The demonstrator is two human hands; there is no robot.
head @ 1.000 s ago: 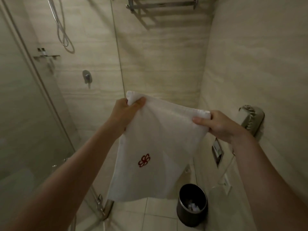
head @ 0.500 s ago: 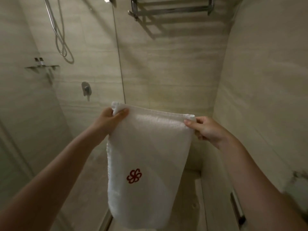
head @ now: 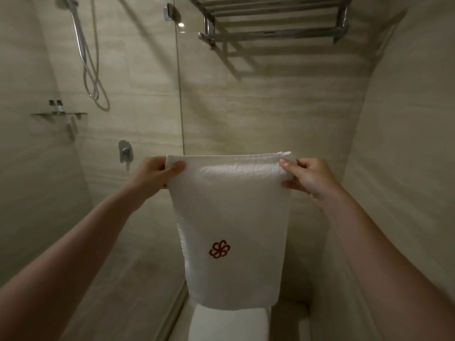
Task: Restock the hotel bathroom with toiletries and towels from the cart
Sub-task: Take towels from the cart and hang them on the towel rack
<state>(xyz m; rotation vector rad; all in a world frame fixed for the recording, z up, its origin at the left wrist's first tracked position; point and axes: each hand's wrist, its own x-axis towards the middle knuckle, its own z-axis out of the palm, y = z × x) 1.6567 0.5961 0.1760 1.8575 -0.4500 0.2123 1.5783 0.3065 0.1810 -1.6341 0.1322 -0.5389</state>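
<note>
Beige tiled walls (head: 270, 107) fill the view, with a clear glass shower screen (head: 179, 94) standing upright on the left half. In front of the back wall hangs the white folded towel (head: 234, 212), held up level by its top edge at about mid-height of the frame, well below the chrome towel rack (head: 270, 20) fixed high on the wall. The towel's lower edge overlaps a white flat-topped object (head: 229, 323) at the bottom centre; what it is cannot be told. The left hand (head: 154, 174) pinches the towel's top left corner, thumb on the near face and fingers curled behind. The right hand (head: 310, 177) pinches the top right corner the same way, thumb on top of the fold. Behind the glass, a shower hose (head: 91, 70) loops down the left wall, above a small glass shelf (head: 59, 114) carrying two little bottles (head: 56, 105). A chrome mixer valve (head: 125, 150) sits on the wall just beside the left hand. A red flower-like emblem (head: 219, 249) marks the towel's lower half.
</note>
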